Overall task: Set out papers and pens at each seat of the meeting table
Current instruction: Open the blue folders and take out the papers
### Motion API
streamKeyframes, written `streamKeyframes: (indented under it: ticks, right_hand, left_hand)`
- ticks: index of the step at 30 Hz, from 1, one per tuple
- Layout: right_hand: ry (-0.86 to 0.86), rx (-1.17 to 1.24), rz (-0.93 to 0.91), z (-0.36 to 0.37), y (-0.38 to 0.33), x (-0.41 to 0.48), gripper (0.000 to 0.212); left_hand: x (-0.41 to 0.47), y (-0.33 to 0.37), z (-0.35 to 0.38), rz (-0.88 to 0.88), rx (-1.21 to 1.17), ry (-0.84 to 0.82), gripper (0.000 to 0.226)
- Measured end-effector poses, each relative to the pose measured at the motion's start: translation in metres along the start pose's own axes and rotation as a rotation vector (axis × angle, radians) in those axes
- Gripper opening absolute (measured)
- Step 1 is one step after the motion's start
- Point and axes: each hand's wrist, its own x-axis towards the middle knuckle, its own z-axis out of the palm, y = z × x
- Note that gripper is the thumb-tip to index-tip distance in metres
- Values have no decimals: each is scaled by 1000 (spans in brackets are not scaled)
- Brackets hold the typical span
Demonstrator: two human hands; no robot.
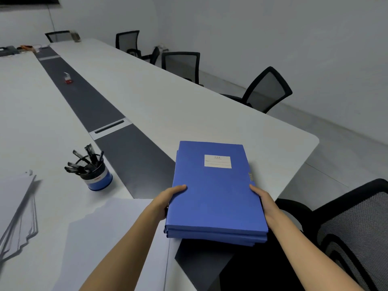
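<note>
Left hand, right hand clasp folders between them.

The white label on the top blue folder carries print too small to read

A stack of blue folders is held between the left grip and the right grip, one on each long side. The top folder has a white label near its far end. A white sheet of paper lies flat just left of the left grip. Further left lies a fanned pile of papers. Beyond the left grip and to its left, black pens lean in a blue cup.
</note>
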Motion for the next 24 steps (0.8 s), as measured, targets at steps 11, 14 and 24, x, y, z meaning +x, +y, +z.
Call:
streamKeyframes:
  ticks: [11, 14, 24]
  right_hand:
    - [-363, -121, -117, 88, 11, -10, 47]
    - [-555, -295, -92, 135, 30, -12, 51]
    - [-933, -581, -221, 296, 171, -80, 92]
  left_hand:
    - [-99, -16, -76, 483, -102, 207, 82]
    - [-147, -39, -121, 614, -56, 315, 77]
    - [-300, -178, -246, 582, -107, 635, 99]
